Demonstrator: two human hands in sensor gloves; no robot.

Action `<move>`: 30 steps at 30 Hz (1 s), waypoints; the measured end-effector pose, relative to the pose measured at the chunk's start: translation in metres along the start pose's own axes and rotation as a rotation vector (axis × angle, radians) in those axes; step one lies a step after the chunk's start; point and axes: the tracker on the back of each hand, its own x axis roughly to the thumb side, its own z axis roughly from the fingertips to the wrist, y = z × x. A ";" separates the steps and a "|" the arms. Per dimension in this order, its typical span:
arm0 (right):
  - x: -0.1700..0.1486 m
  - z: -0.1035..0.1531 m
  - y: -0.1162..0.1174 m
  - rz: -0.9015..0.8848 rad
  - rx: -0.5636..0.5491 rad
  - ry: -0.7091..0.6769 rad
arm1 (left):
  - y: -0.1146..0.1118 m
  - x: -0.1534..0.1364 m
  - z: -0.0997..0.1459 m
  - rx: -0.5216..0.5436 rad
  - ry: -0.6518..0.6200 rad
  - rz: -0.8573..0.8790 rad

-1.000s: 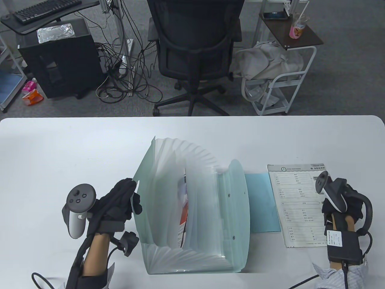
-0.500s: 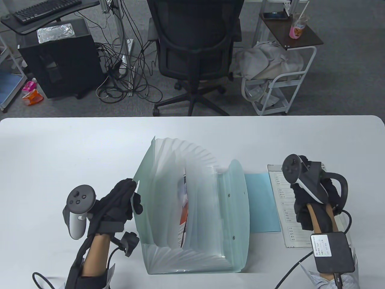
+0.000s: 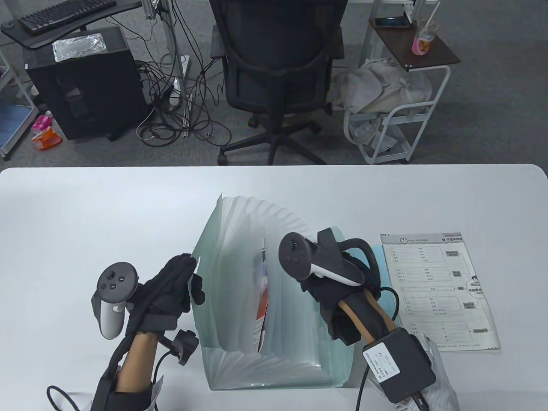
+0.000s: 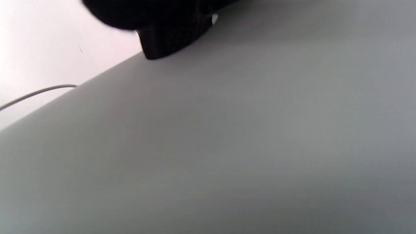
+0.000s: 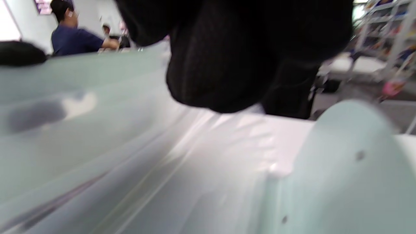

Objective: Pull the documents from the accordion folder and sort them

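A pale green translucent accordion folder (image 3: 239, 299) stands fanned open at the table's middle; it also fills the right wrist view (image 5: 351, 169). A document with red and blue print (image 3: 261, 299) stands in one of its pockets. My left hand (image 3: 182, 282) holds the folder's left cover at its upper edge. My right hand (image 3: 325, 295) hovers over the folder's right pockets; its fingers (image 5: 227, 65) are bunched just above the dividers and hold nothing I can see. A white printed form (image 3: 432, 295) lies flat at the right, beside a light blue sheet (image 3: 387, 308).
The folder's flap (image 3: 342, 342) lies open toward the right under my right arm. Beyond the table's far edge stand a black office chair (image 3: 278, 64) and a white cart (image 3: 398, 115). The left wrist view shows only blurred grey surface (image 4: 227, 146).
My right hand left the white form at the right and swung left to above the folder's right pockets. The left hand stayed on the left cover.
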 end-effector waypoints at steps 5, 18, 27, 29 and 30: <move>0.025 -0.015 0.013 0.019 0.142 -0.064 | 0.000 0.000 0.000 -0.001 0.000 0.002; 0.059 -0.048 0.016 -0.043 0.194 -0.060 | 0.001 -0.001 0.000 0.007 -0.002 -0.001; 0.060 -0.067 0.027 0.146 0.281 0.142 | 0.001 -0.001 0.001 0.017 -0.002 -0.008; 0.059 -0.072 0.030 0.148 0.311 0.161 | 0.001 -0.001 0.001 0.018 -0.002 -0.009; 0.059 -0.074 0.031 0.147 0.323 0.169 | 0.001 -0.001 0.001 0.018 -0.003 -0.009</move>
